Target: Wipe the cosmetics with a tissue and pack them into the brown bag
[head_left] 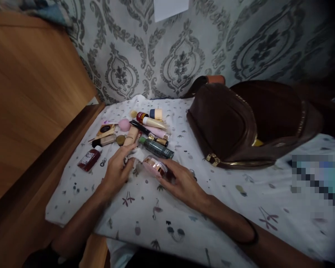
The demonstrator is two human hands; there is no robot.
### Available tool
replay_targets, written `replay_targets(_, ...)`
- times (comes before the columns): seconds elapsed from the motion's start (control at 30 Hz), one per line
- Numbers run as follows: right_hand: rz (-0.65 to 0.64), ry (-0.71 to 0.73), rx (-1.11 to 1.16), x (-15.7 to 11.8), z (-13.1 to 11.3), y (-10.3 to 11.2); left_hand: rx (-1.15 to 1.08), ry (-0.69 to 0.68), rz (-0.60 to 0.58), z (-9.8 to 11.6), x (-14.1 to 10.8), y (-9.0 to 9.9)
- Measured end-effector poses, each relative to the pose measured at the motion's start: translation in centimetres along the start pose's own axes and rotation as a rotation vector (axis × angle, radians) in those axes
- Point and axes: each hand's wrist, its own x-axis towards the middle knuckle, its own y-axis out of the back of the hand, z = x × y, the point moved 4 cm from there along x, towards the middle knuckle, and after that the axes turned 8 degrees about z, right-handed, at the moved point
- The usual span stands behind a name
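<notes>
My right hand point(185, 182) grips a round pink cosmetic jar point(155, 166) with a shiny rose-gold band, held tilted above the sheet. Close by on its left, my left hand point(118, 165) is closed, fingers pinched on a white tissue-like piece point(139, 154) that is blurred. Just beyond both hands lies a dark green-grey bottle point(158, 148). Behind it are a gold-and-black tube point(158, 140), a beige tube point(131, 136), a pink tube point(158, 132) and a pink makeup sponge point(124, 125). A bottle of red liquid point(89, 159) lies left of my left hand.
A large brown bag point(223, 123) with a gold zip gapes open at right. More cosmetics, including a foundation bottle point(107, 140) and a blue-and-cream jar point(156, 114), lie on the patterned sheet point(145, 208). A wooden panel point(39, 74) borders the left; patterned wall behind.
</notes>
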Motion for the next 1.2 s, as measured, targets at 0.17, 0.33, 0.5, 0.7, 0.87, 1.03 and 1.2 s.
replay_targets(0.17, 0.002, 0.152, -0.021, -0.3, -0.5, 0.0, -0.017, -0.283, 0.089, 2.8, -0.9, -0.5)
replay_targets(0.33, 0.011, 0.187, -0.039, -0.5, -0.3, -0.1, -0.045, -0.448, -0.043, 5.0, -1.9, -1.8)
replay_targets(0.5, 0.023, 0.228, -0.043, -0.7, -0.1, -0.1, -0.064, -0.385, -0.041, 5.7, -1.8, -2.0)
replay_targets(0.7, 0.012, 0.219, -0.067, -0.7, -0.2, -0.1, -0.042, -0.314, 0.114, 5.3, -1.3, -2.0)
replay_targets(0.87, -0.018, 0.215, -0.097, -0.4, -1.0, 0.0, -0.102, -0.456, -0.009, 5.5, -1.6, -2.4)
replay_targets(1.03, -0.005, 0.22, -0.059, -0.2, -1.0, 0.1, -0.154, -0.399, -0.048, 5.2, -1.1, -2.4)
replay_targets(1.2, 0.057, 0.241, -0.037, -0.3, -0.6, 0.1, -0.24, -0.234, -0.042, 4.2, -0.8, -2.5)
